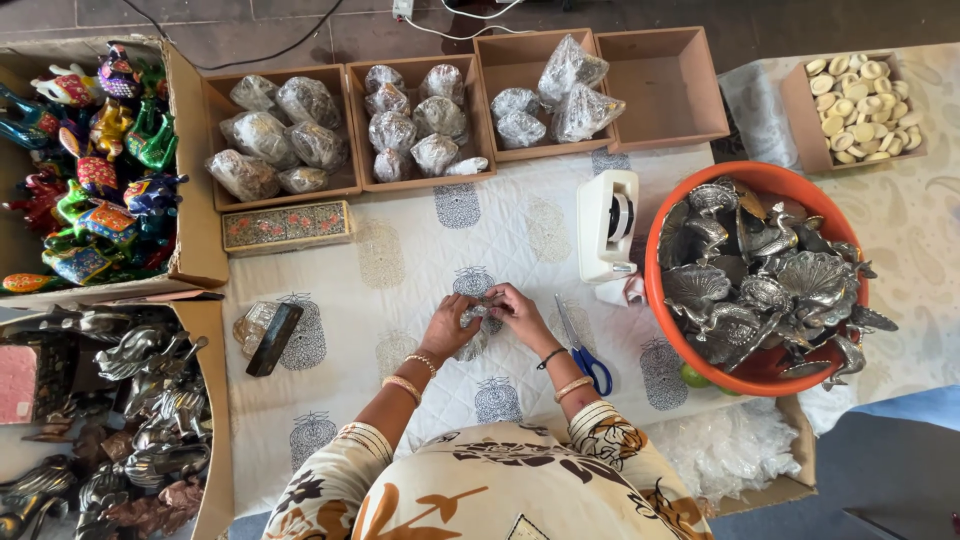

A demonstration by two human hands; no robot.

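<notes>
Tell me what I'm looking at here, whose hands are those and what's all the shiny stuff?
No machine here. One picture, taken by a camera on a person's head, looking down. The left hand and right hand meet over a white printed cloth, holding a small silvery piece in clear wrap. Beside the right hand lie blue-handled scissors and a white tape dispenser. The orange tub is full of silver metal bird dishes. Cardboard boxes of wrapped pieces sit along the top, one box of painted animal figures is at the left, and one of pale round discs at the right.
</notes>
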